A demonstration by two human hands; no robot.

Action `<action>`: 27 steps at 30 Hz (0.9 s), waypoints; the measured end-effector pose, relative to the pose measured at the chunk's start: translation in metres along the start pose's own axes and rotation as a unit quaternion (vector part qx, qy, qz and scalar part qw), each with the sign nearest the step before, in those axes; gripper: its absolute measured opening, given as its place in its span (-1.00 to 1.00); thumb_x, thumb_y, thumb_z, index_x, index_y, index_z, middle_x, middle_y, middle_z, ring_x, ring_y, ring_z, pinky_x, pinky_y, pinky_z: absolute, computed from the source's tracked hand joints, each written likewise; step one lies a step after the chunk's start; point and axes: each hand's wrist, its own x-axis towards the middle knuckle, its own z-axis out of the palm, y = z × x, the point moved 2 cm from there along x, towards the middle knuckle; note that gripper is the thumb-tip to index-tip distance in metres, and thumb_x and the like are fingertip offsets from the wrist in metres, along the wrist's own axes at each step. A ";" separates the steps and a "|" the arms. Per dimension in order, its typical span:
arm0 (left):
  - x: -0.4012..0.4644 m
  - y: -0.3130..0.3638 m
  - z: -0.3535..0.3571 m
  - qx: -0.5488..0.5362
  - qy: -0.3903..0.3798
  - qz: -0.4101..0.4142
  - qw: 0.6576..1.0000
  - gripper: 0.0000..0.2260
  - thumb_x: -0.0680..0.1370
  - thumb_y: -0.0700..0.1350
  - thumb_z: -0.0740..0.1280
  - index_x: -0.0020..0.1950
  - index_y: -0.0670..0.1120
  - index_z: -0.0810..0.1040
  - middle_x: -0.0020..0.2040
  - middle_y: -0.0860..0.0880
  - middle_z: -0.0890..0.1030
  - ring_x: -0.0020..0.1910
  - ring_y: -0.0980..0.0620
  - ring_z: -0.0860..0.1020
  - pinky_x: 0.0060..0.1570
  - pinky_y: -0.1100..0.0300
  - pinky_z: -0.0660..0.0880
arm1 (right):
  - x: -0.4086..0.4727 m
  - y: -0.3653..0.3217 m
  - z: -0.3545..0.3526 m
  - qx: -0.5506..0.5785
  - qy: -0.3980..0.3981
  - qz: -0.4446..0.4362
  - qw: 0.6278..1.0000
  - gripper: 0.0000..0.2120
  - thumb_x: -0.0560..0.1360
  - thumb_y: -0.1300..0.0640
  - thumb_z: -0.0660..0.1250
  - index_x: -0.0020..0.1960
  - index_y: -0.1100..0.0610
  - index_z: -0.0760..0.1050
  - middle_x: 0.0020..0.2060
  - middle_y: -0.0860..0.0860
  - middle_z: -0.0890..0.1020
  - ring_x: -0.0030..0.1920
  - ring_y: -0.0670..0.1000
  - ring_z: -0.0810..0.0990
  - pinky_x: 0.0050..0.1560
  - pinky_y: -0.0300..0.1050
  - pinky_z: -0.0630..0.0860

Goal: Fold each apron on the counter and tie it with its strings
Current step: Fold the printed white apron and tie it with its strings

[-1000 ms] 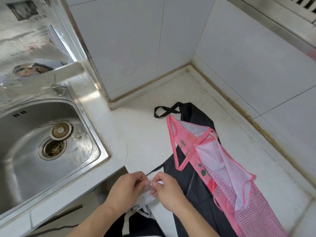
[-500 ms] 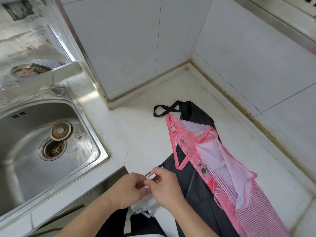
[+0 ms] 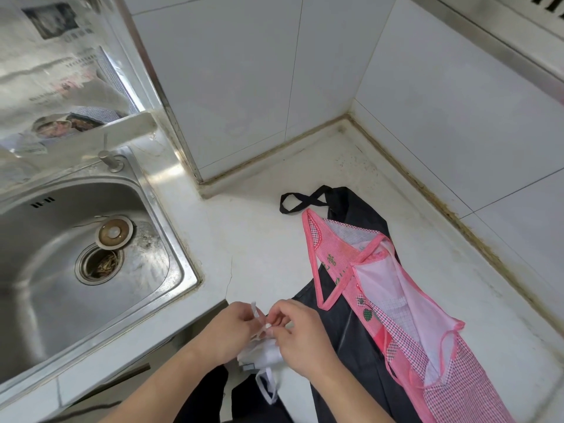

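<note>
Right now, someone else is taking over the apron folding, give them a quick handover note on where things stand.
Left hand and right hand both pinch the white strings over the small folded white apron at the counter's front edge; the knot looks unfinished.
Pink checked apron lies unfolded on top of the black apron, also unfolded, to the right.
Done: white apron folded.
Left: finish its tie, then fold and tie the pink and black ones.
</note>
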 end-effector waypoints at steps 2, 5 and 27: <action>-0.001 0.001 -0.002 0.015 -0.011 0.002 1.000 -0.68 0.65 -0.09 0.27 -0.28 -0.15 0.46 -0.38 0.00 0.33 -0.38 0.07 0.26 -0.30 0.16 0.22 | 0.001 0.001 0.000 -0.009 -0.014 -0.003 1.000 -0.74 0.42 0.36 0.44 -0.19 0.00 0.56 -0.16 -0.10 0.59 -0.16 0.02 0.56 -0.12 -0.04 0.60; -0.001 0.001 -0.004 0.038 -0.017 0.003 0.999 -0.73 0.65 -0.02 0.29 -0.15 -0.15 0.60 -0.37 0.05 0.44 -0.37 0.12 0.34 -0.30 0.23 0.29 | 0.002 0.001 0.000 -0.024 -0.045 -0.008 0.999 -0.75 0.43 0.34 0.43 -0.21 0.00 0.53 -0.16 -0.07 0.56 -0.14 0.05 0.55 -0.14 0.11 0.61; -0.001 -0.003 -0.002 -0.018 0.045 -0.023 0.999 -0.97 0.47 -0.27 0.44 -0.12 -0.18 0.62 -0.40 0.06 0.61 -0.41 0.21 0.52 -0.35 0.38 0.42 | -0.004 -0.005 0.002 -0.030 -0.096 0.007 0.995 -0.78 0.47 0.24 0.42 -0.07 -0.08 0.51 -0.10 -0.17 0.58 -0.14 -0.04 0.57 -0.08 0.02 0.64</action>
